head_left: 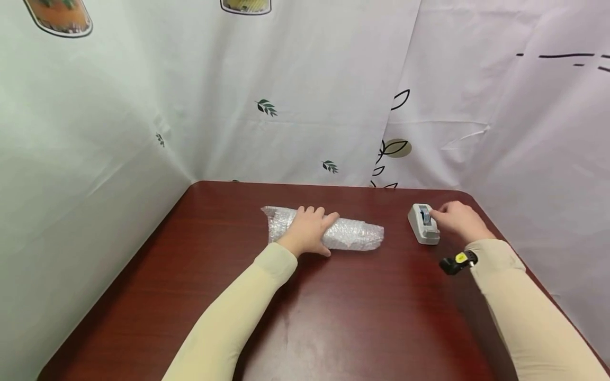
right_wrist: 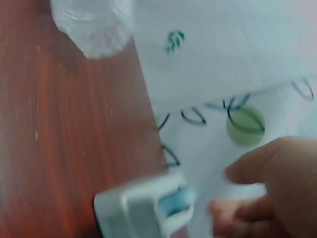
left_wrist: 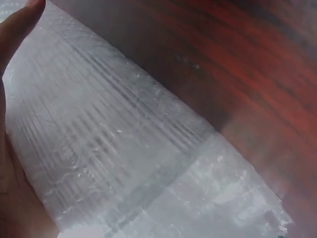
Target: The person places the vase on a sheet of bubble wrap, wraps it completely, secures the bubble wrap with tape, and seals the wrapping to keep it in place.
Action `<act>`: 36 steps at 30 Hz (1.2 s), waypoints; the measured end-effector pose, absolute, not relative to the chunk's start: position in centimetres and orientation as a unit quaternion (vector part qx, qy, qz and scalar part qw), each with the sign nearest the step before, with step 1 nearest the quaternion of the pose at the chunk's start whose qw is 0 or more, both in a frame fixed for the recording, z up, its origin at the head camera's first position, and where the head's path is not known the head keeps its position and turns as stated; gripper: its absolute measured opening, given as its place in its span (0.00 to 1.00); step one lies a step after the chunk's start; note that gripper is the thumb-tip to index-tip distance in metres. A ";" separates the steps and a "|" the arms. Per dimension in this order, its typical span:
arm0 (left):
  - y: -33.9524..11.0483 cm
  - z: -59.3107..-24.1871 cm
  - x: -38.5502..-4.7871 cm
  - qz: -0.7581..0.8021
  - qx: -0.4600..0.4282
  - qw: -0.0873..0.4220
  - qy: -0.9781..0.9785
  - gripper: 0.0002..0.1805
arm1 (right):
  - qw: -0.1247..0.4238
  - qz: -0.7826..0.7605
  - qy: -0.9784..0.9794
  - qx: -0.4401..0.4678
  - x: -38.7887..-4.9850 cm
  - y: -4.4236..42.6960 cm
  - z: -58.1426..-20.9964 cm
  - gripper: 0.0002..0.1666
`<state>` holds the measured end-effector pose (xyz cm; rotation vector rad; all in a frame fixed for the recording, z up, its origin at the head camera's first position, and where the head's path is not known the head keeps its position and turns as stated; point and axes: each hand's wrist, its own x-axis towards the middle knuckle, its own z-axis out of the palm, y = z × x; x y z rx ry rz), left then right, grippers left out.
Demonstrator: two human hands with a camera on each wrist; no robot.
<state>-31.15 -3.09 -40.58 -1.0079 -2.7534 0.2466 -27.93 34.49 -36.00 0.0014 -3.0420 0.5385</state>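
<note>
A long bundle in clear bubble wrap (head_left: 355, 234) lies crosswise on the table. Over its middle the left hand (head_left: 305, 231) is spread, gripping it from above with the fingers across the top. The left wrist view shows the wrap (left_wrist: 109, 129) close up, with part of the hand along its left side. To the right stands a pale tape dispenser (head_left: 424, 233) with a roll in it. Just beside the roll is the right hand (head_left: 459, 218), slightly blurred. In the right wrist view, a gap separates its thumb and fingers, which hold nothing, from the dispenser (right_wrist: 138, 208).
The dark red-brown table (head_left: 362, 317) has rounded back corners. White cloth (head_left: 295, 137) printed with leaves hangs behind it and along both sides. A small black device with a yellow mark (head_left: 460, 258) is strapped at the right wrist.
</note>
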 end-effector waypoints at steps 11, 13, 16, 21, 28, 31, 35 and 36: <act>-3.2 -40.6 -31.9 0.067 -0.343 0.096 -0.932 0.53 | -0.047 0.177 -0.982 -0.034 -27.3 34.5 -37.7 0.27; -3.2 -40.6 -31.9 0.064 -0.342 0.094 -0.933 0.53 | -0.049 0.177 -0.982 -0.036 -27.4 34.4 -37.7 0.25; -3.2 -40.5 -31.8 0.060 -0.339 0.092 -0.934 0.52 | -0.062 0.211 -0.975 -0.037 -27.7 34.6 -38.1 0.24; -3.2 -40.4 -31.7 0.057 -0.341 0.091 -0.934 0.52 | -0.071 0.304 -0.949 -0.049 -28.1 35.2 -39.4 0.23; -3.1 -40.5 -31.9 0.055 -0.340 0.090 -0.934 0.51 | -0.048 0.325 -0.942 -0.061 -28.4 35.0 -40.1 0.19; -3.1 -40.5 -32.0 0.052 -0.339 0.086 -0.935 0.51 | -0.050 0.329 -0.941 -0.068 -28.4 34.6 -40.0 0.18; -3.1 -40.5 -32.0 0.051 -0.338 0.084 -0.936 0.51 | -0.060 0.330 -0.939 -0.071 -28.3 34.2 -39.7 0.16; -3.1 -40.6 -32.0 0.051 -0.338 0.084 -0.936 0.51 | -0.062 0.335 -0.938 -0.070 -28.3 34.2 -39.7 0.16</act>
